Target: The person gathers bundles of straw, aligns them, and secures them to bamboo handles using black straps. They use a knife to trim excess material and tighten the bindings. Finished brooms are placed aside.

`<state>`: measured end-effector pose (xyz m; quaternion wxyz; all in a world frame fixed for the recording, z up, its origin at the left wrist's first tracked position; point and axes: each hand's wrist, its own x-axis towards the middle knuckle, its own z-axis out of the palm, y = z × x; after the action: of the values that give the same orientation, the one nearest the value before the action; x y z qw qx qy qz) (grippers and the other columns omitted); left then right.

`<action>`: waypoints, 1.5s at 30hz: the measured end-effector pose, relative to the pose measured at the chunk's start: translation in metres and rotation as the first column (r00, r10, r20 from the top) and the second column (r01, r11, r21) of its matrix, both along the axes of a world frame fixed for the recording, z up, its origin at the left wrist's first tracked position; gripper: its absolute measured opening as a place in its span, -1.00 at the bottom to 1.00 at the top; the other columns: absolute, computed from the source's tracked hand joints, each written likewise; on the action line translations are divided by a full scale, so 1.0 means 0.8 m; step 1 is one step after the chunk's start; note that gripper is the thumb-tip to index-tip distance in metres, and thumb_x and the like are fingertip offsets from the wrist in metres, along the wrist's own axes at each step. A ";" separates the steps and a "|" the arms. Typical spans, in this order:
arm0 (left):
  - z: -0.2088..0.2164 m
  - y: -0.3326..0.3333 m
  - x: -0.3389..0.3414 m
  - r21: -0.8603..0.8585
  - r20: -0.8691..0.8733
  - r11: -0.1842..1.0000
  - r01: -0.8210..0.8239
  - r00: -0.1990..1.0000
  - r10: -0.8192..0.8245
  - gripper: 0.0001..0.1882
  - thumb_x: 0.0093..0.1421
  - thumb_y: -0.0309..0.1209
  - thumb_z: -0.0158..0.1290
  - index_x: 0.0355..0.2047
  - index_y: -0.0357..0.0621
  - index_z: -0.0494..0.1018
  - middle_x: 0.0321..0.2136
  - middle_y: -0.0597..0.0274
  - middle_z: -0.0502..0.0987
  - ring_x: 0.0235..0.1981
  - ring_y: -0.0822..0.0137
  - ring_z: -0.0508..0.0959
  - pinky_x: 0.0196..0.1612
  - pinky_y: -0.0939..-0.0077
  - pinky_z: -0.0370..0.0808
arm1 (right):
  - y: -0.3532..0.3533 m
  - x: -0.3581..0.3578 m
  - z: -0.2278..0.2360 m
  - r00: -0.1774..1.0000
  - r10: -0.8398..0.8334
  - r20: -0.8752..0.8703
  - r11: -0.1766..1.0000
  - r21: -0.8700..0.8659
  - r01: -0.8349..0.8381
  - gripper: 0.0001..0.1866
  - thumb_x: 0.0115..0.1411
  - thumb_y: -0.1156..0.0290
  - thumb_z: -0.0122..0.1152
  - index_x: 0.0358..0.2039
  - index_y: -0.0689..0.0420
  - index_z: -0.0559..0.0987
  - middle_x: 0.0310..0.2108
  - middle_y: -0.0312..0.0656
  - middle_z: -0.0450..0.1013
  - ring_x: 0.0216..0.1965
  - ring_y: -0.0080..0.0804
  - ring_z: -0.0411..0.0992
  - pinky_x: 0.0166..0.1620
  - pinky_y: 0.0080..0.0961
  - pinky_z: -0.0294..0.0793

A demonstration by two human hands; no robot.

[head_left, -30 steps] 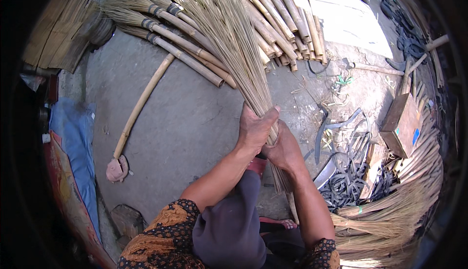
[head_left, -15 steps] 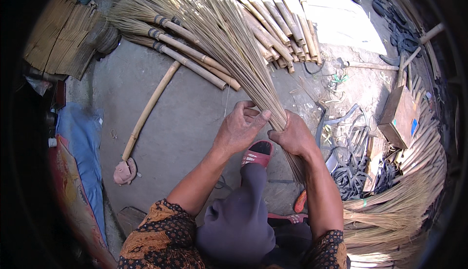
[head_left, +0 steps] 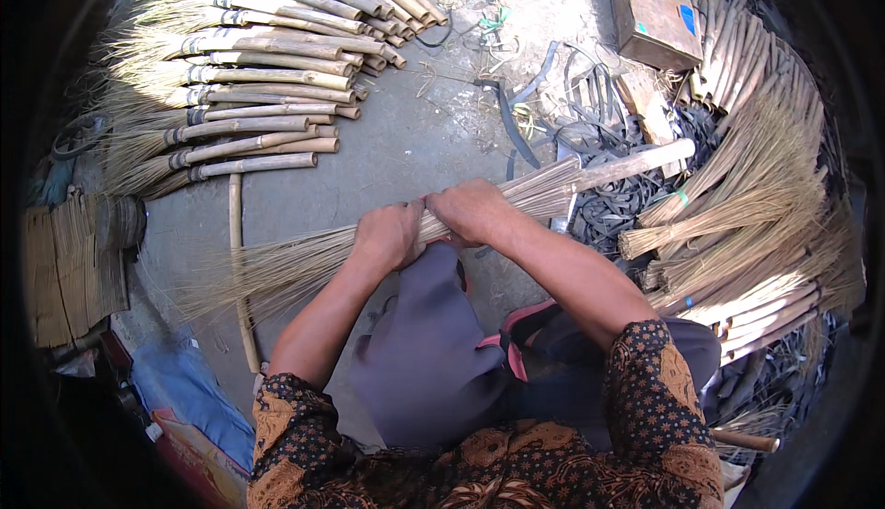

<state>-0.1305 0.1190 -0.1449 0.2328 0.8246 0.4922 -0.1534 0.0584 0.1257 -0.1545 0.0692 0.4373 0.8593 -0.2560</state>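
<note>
A long bundle of broom straw (head_left: 539, 193) lies slantwise over my knees, its loose tips fanning out to the left. My left hand (head_left: 389, 236) is closed around it near the middle. Right beside it, my right hand (head_left: 468, 211) also grips the straw, and the two hands touch. From the bundle's right end a pale bamboo handle (head_left: 638, 164) sticks out; how the two are joined cannot be made out. The palms and most fingertips are hidden.
Brooms with bamboo handles (head_left: 277, 77) lie in a row at upper left. A bamboo stick (head_left: 238, 260) lies below them. Black strips (head_left: 599, 200) lie tangled near the handle. A wooden box (head_left: 653, 18), straw bundles (head_left: 728, 214), cardboard (head_left: 69, 269) and blue cloth (head_left: 189, 389) surround me.
The view has swung to the right. The straw bundle went from steeply upright to nearly level, tips now leftward. My left hand, loosely beside it before, now grips it. A bamboo handle shows at its right end.
</note>
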 end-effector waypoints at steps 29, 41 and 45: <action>-0.175 0.009 0.045 -0.283 -0.084 0.894 -0.346 0.938 0.337 -0.37 0.01 -0.10 0.37 0.02 -0.18 0.52 -0.15 -0.26 0.67 -0.07 -0.23 0.67 0.04 -0.06 0.59 | -0.101 0.318 -0.181 0.548 -0.818 0.178 0.567 0.416 0.711 -0.71 0.24 0.31 0.24 -0.03 0.06 0.62 0.00 0.00 0.49 0.14 -0.02 0.41 0.10 -0.04 0.46; -0.169 0.001 0.044 -0.296 -0.058 0.914 -0.278 0.960 0.273 -0.50 0.17 -0.25 0.20 0.05 -0.28 0.46 -0.13 -0.27 0.67 -0.07 -0.21 0.69 -0.01 -0.08 0.61 | -0.091 0.062 -0.112 0.130 -0.930 -0.344 0.362 -0.796 0.485 -0.82 0.47 0.35 0.11 -0.09 0.21 0.51 -0.57 -0.27 0.49 -0.57 -0.55 0.42 -0.47 -0.53 0.42; -0.169 -0.001 0.050 -0.284 -0.056 0.873 -0.397 0.916 0.398 -0.51 0.36 -0.35 -0.01 0.21 -0.39 0.30 -0.16 -0.28 0.68 -0.11 -0.17 0.71 -0.04 -0.02 0.64 | -0.067 0.001 -0.133 0.054 -0.965 -0.257 0.249 -0.830 0.499 -0.79 0.46 0.40 0.10 -0.02 0.27 0.48 -0.54 -0.26 0.53 -0.56 -0.58 0.45 -0.46 -0.55 0.43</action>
<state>-0.0908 0.1186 -0.2802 0.3786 0.6631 0.6227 -0.1710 0.0589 0.0718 -0.2612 -0.3312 0.6360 0.2949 -0.6316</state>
